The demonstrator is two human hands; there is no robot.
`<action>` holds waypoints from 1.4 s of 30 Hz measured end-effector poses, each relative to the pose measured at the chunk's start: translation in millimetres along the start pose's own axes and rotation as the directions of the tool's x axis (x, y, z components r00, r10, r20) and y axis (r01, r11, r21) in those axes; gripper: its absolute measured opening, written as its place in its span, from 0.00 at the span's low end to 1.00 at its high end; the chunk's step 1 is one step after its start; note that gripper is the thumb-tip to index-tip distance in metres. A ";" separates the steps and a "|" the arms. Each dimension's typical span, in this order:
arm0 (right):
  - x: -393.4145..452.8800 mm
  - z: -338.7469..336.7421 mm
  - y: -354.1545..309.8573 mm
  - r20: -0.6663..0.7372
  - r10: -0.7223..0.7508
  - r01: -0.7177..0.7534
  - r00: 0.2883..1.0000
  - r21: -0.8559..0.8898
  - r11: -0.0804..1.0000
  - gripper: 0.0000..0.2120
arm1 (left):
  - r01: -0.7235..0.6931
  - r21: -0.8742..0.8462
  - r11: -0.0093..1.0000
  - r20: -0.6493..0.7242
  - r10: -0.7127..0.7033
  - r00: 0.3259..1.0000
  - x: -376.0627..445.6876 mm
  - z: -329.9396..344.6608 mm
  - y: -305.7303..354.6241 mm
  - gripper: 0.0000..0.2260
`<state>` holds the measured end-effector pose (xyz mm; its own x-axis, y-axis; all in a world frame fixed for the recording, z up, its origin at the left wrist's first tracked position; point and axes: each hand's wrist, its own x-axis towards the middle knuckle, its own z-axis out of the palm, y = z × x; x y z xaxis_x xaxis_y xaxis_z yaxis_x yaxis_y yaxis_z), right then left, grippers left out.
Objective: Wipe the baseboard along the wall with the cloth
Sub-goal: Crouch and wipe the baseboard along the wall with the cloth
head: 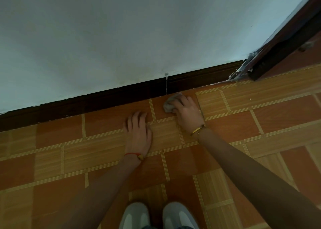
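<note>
A dark brown baseboard [111, 98] runs along the foot of the white wall [121, 37], rising from lower left to upper right. My right hand [186, 111] grips a small grey cloth [169, 104] on the floor tiles just below the baseboard, near a pale vertical seam in it. The cloth sits close to the baseboard; contact with it is unclear. My left hand [138, 129] rests flat on the floor, fingers spread, a short way left of the cloth.
The floor [52, 159] is orange and wood-pattern tile. A dark door frame [278, 46] with chipped paint meets the baseboard's right end. My two grey shoes [158, 215] stand at the bottom edge.
</note>
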<state>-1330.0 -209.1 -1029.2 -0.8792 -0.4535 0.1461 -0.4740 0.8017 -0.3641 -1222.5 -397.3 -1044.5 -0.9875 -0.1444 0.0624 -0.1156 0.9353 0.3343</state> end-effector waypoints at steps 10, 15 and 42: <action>-0.6 -45.0 84.2 -0.244 0.559 -0.587 0.793 -0.058 0.808 0.17 | -0.033 0.038 0.999 -0.003 0.033 0.999 21.3 19.7 7.9 0.21; -1.2 -19.2 28.7 -0.096 0.268 -0.271 0.959 -0.019 0.962 0.14 | -0.022 0.029 0.999 -0.039 0.023 0.999 20.1 19.6 9.3 0.21; -1.2 -15.4 19.9 -0.065 0.088 -0.093 0.994 -0.081 0.992 0.15 | -0.048 -0.007 0.999 -0.044 0.048 0.998 19.0 17.2 6.1 0.21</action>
<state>-1339.1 -186.6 -1022.5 -0.9187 -0.3549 0.1735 -0.3926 0.8693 -0.3003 -1243.8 -388.9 -1057.4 -0.9863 -0.1134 0.1198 -0.0669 0.9388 0.3380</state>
